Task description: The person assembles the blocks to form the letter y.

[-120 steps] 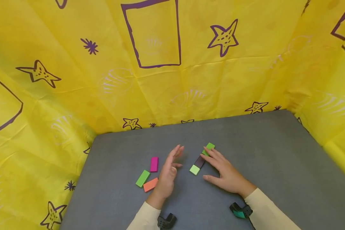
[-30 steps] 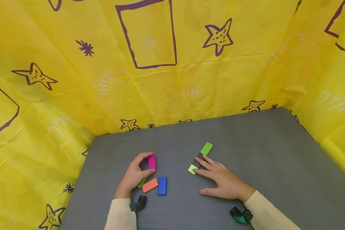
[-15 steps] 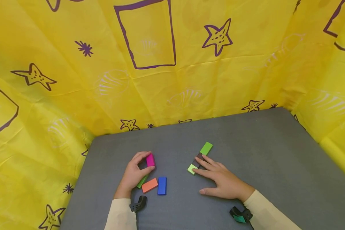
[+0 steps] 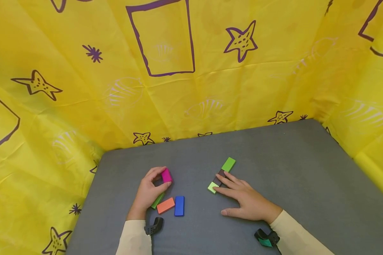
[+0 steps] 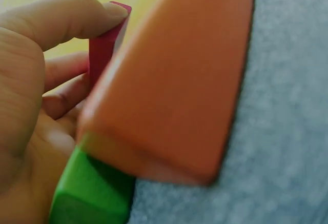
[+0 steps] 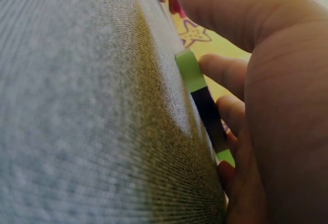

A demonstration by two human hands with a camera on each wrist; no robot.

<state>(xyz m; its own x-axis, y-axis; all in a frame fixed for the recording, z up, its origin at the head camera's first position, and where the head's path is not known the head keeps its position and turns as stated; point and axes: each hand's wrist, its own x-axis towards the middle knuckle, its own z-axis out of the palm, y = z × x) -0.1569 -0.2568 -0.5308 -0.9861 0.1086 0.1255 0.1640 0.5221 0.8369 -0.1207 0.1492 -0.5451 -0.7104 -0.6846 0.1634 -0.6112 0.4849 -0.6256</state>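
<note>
My left hand point(image 4: 146, 191) pinches a magenta block point(image 4: 167, 175) between thumb and fingers; the left wrist view shows this magenta block point(image 5: 101, 49) raised on edge or tilted. Partly hidden under that hand lies a green block point(image 4: 157, 201), touching or nearly touching an orange block point(image 4: 166, 205). A blue block point(image 4: 179, 206) lies just right of the orange one. My right hand point(image 4: 252, 202) rests its outstretched fingertips on a slanting row: a light green block point(image 4: 212, 187) nearest, a dark block point(image 4: 217, 180) in the middle, a green block point(image 4: 228, 164) at the far end.
The grey tabletop point(image 4: 284, 159) spreads around both hands. A yellow cloth point(image 4: 175, 102) with purple starfish drawings stands along the back and both sides. A black strap device point(image 4: 154, 226) sits at the left wrist, another black device point(image 4: 267, 238) at the right.
Over four seconds my left hand moved left and took hold of the magenta block, lately tipping it slightly. The blue block came into sight. My right hand slid toward the row's near end.
</note>
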